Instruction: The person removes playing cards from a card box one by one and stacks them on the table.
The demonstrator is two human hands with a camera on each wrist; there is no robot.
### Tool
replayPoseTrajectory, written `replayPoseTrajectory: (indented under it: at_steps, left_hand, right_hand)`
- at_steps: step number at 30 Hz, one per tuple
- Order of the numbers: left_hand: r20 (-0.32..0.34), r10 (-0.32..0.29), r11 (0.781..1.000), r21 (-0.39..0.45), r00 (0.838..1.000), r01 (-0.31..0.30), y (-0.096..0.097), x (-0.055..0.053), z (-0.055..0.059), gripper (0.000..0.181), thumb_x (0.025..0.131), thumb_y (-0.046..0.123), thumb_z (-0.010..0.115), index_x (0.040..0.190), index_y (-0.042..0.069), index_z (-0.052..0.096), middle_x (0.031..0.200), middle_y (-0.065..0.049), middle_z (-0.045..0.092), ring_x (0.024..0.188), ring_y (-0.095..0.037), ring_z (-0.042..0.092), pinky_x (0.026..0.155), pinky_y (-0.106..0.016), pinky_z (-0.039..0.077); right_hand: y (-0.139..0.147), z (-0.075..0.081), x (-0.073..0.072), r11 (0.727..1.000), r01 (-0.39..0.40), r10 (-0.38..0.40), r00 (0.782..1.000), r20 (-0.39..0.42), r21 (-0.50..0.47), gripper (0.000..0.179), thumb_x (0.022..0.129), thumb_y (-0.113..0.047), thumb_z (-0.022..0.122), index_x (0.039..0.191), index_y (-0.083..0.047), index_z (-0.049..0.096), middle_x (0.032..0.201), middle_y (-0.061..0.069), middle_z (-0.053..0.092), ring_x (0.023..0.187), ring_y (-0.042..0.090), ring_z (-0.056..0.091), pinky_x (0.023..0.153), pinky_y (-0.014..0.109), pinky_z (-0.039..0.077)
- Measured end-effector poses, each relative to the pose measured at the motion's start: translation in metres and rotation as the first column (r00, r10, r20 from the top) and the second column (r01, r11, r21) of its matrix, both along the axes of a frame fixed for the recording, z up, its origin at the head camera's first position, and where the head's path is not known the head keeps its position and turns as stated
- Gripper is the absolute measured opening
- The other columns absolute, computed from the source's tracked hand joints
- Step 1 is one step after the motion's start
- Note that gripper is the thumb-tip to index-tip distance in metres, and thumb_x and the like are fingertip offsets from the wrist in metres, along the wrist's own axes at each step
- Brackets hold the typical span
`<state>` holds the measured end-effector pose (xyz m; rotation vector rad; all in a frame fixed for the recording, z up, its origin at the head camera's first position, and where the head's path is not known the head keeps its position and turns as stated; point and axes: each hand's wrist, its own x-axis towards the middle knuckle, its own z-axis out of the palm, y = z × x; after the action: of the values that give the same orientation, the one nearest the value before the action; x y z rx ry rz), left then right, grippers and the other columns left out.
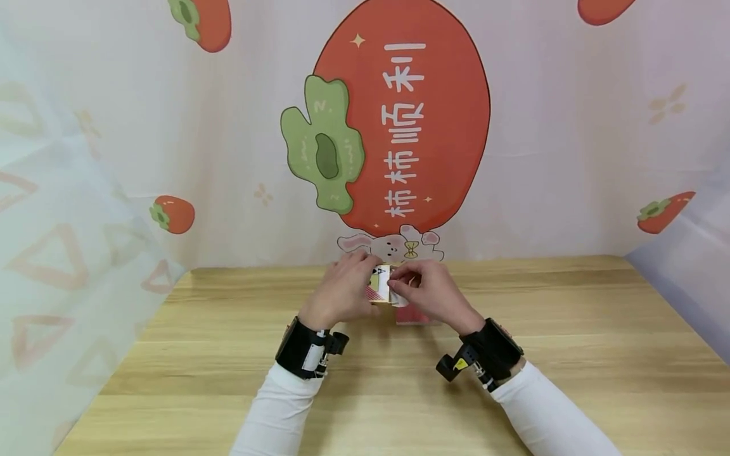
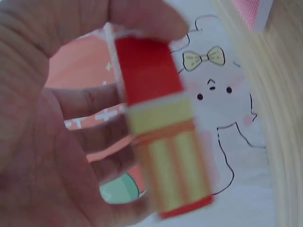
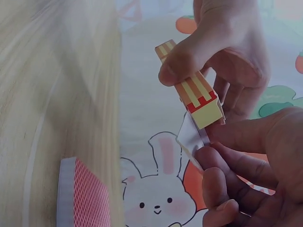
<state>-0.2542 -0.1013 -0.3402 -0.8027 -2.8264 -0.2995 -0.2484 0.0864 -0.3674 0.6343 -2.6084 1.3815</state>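
Observation:
My left hand (image 1: 339, 290) grips a small playing card box (image 1: 378, 285) above the table, thumb on one side and fingers on the other. Striped yellow-orange and red sides of the box show in the left wrist view, where the picture is blurred. At the box's right end, my right hand (image 1: 430, 292) pinches the white end flap (image 3: 188, 136), which stands folded out. Below the right hand, a red-patterned deck of cards (image 1: 415, 316) rests on the table, partly hidden by that hand in the head view.
The light wooden table (image 1: 228, 392) reaches back to a hanging cloth (image 1: 530, 190) printed with persimmons and a rabbit. Both wrists wear black straps with small cameras.

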Motion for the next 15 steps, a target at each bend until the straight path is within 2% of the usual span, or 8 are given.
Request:
replayPoseTrajectory:
  at_steps: [7, 10, 15]
  left_hand:
    - [-0.065, 0.019, 0.998, 0.061, 0.998, -0.015, 0.0055, 0.0041, -0.0038, 0.065, 0.056, 0.04, 0.078, 0.114, 0.019, 0.055, 0.102, 0.001, 0.047, 0.096, -0.018, 0.042, 0.072, -0.041, 0.036]
    - [-0.07, 0.014, 0.997, 0.077, 0.997, -0.008, 0.0078, 0.0035, -0.0063, 0.066, 0.056, 0.038, 0.078, 0.115, 0.02, 0.055, 0.099, 0.003, 0.046, 0.094, -0.016, 0.042, 0.071, -0.038, 0.036]
    - [-0.047, -0.015, 0.994, 0.109, 0.999, 0.02, 0.0089, 0.0016, -0.0085, 0.068, 0.054, 0.035, 0.08, 0.117, 0.02, 0.057, 0.095, 0.004, 0.045, 0.088, -0.014, 0.041, 0.067, -0.032, 0.036]
  right_hand:
    - [0.0012, 0.0032, 0.0003, 0.999, -0.016, 0.018, 0.999, 0.043, -0.03, 0.012, 0.079, -0.022, 0.07, 0.086, -0.014, 0.067, 0.079, -0.002, 0.061, 0.068, 0.017, 0.055, 0.06, 0.03, 0.047]
    - [0.0032, 0.0019, -0.0008, 0.999, 0.003, 0.0, 0.997, 0.073, -0.043, 0.012, 0.078, -0.022, 0.07, 0.084, -0.013, 0.065, 0.077, 0.0, 0.06, 0.068, 0.017, 0.056, 0.06, 0.03, 0.047]
    - [0.0053, -0.0013, -0.002, 0.998, 0.044, -0.04, 0.996, 0.079, -0.042, 0.012, 0.078, -0.02, 0.071, 0.081, -0.012, 0.063, 0.075, 0.001, 0.059, 0.067, 0.018, 0.055, 0.059, 0.03, 0.047]
